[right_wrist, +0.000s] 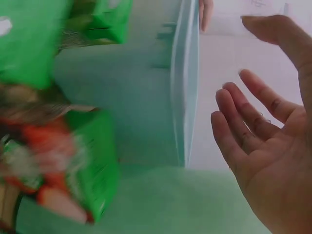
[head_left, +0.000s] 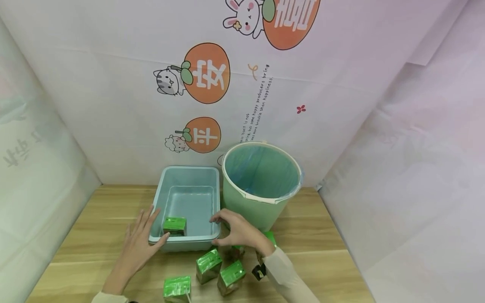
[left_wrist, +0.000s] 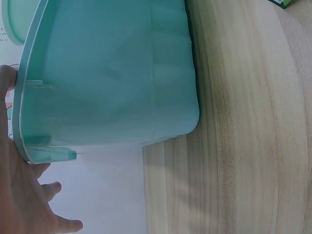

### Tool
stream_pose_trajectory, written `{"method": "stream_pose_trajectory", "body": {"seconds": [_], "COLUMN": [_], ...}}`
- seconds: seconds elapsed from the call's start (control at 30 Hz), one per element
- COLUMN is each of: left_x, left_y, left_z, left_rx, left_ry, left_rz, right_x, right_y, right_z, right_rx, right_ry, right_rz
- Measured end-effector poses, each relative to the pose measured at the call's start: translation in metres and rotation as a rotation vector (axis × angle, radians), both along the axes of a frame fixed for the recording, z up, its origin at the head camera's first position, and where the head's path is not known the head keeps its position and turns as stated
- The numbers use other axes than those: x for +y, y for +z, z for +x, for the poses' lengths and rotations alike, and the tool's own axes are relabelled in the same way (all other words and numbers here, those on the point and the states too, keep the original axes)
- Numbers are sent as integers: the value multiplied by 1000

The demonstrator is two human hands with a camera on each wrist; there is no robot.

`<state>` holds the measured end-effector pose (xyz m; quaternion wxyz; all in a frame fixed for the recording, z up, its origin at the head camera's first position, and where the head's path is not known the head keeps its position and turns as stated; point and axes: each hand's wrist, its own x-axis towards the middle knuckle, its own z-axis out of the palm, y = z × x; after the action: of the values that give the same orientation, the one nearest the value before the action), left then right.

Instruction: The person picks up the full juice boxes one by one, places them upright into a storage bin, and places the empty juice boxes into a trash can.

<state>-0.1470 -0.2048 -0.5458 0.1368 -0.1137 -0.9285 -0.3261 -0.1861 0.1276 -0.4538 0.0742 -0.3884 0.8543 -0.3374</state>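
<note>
A light blue plastic basin (head_left: 189, 239) stands on the table, with one green-topped drink carton (head_left: 174, 226) inside at its front left. My left hand (head_left: 138, 240) rests at the basin's front left corner, fingers spread along the outside and thumb over the rim; the left wrist view shows these extended fingers (left_wrist: 51, 190) beside the corner. At the front right rim is my right hand (head_left: 240, 229), thumb and fingers parted. The right wrist view shows that palm (right_wrist: 273, 170) apart from the rim, holding nothing. Several cartons, among them one carton (head_left: 209, 266), stand before the basin.
A pale green bin (head_left: 246, 208) with a clear liner stands right of the basin. More cartons and a small dark item (head_left: 259, 272) lie partly hidden under my right forearm. White printed sheets (head_left: 125, 105) wall in the wooden table (head_left: 83, 252).
</note>
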Motion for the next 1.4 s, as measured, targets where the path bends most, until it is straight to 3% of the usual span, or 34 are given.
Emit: {"method": "stream_pose_trajectory", "body": {"seconds": [0.33,0.67,0.97,1.17,1.4], "left_x": [-2,0,1,1,1], "left_y": [0,1,1,2,2], "left_z": [0,0,-1,0,1], "left_rx": [-8,-19,8,-2,-8], "left_ry": [-2,-3,-7,-13,-6], "left_rz": [-5,-5,-5,10,8], "right_x": [33,49,52,55,57], "right_y": [-18,-44,-63,-73,-78], "right_z": [36,59,67,66,64], "right_rx": [-42,-70,-4,-45,13], "right_ry": [-3,13,12,40,104], "right_rz": [-61,-53,-11,-33,20]}}
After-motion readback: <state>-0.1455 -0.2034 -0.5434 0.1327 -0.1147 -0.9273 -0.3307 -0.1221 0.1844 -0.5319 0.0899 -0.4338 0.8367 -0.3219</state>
